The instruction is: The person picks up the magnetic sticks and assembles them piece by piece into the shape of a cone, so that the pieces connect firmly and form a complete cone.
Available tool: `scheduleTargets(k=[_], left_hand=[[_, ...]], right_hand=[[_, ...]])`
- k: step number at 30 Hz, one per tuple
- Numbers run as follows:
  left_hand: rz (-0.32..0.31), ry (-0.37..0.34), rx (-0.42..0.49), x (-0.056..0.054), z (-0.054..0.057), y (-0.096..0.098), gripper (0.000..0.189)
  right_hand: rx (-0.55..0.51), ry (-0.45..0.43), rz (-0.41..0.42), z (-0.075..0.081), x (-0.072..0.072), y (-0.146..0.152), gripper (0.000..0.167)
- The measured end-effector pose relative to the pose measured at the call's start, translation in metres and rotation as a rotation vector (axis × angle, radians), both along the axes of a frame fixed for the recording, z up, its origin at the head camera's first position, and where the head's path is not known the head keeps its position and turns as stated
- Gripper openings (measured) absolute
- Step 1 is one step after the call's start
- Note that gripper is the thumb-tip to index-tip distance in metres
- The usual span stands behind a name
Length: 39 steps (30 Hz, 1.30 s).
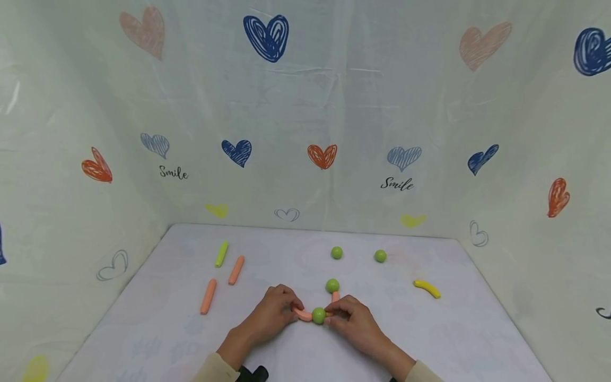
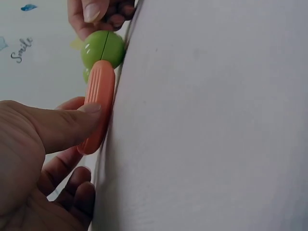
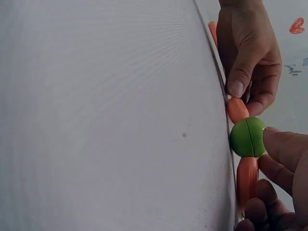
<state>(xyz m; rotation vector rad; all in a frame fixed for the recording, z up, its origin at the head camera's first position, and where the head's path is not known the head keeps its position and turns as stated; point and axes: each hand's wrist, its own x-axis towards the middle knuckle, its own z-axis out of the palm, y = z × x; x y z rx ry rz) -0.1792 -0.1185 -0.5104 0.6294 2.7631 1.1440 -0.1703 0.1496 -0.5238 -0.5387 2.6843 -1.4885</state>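
My left hand [image 1: 276, 309] pinches a curved orange toy stick [image 1: 304, 315], ridged on its side, between thumb and fingers. In the left wrist view that stick's far end [image 2: 102, 70] meets a green ball [image 2: 111, 50] with a seam round it. My right hand [image 1: 354, 323] grips this ball from its right side, thumb on its surface, other fingers around an orange stick [image 3: 247, 180] joined there. Just behind, another green ball [image 1: 332, 286] caps a short visible length of orange stick [image 1: 335, 296], whose near end is hidden by the right hand.
Two orange sticks [image 1: 208, 296] and a yellow-green stick [image 1: 221, 254] lie at the left on the white table [image 1: 157, 339]. Two loose green balls [image 1: 337, 252] sit toward the back. A curved yellow stick [image 1: 427, 288] lies at the right. A heart-printed curtain [image 1: 305, 106] surrounds the table.
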Motion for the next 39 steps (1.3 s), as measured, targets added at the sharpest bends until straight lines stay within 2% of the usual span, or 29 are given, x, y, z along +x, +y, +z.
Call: scheduleTargets(k=[5, 8, 11, 15, 17, 22, 26, 29, 34, 39], left_hand=[[0.035, 0.022, 0.008, -0.002, 0.000, 0.002, 0.019], [0.055, 0.045, 0.041, 0.000, 0.000, 0.009, 0.018], [0.090, 0.048, 0.061, 0.001, 0.000, 0.018, 0.007], [0.113, 0.047, 0.003, 0.001, -0.002, 0.030, 0.028], [0.111, 0.078, -0.039, 0.001, -0.003, 0.034, 0.033], [0.106, 0.147, -0.111, -0.001, -0.005, 0.040, 0.034], [0.085, 0.158, -0.146, -0.001, -0.005, 0.041, 0.032], [0.074, 0.175, -0.136, 0.001, -0.004, 0.040, 0.030], [0.086, 0.190, -0.103, 0.001, -0.001, 0.033, 0.028], [0.108, 0.149, -0.083, 0.000, 0.000, 0.026, 0.029]], right_hand=[[0.002, -0.040, 0.002, 0.004, -0.003, 0.004, 0.017], [-0.013, -0.074, -0.054, 0.007, -0.009, 0.009, 0.019], [0.001, -0.073, -0.126, 0.010, -0.018, 0.014, 0.019], [0.045, -0.043, -0.203, 0.014, -0.032, 0.016, 0.019], [0.061, -0.035, -0.218, 0.016, -0.039, 0.015, 0.020], [0.081, -0.053, -0.182, 0.018, -0.052, 0.010, 0.030], [0.130, -0.085, -0.142, 0.017, -0.057, 0.004, 0.034], [0.169, -0.095, -0.139, 0.016, -0.058, 0.003, 0.032], [0.171, -0.102, -0.140, 0.016, -0.057, 0.011, 0.022], [0.152, -0.126, -0.118, 0.017, -0.055, 0.016, 0.018]])
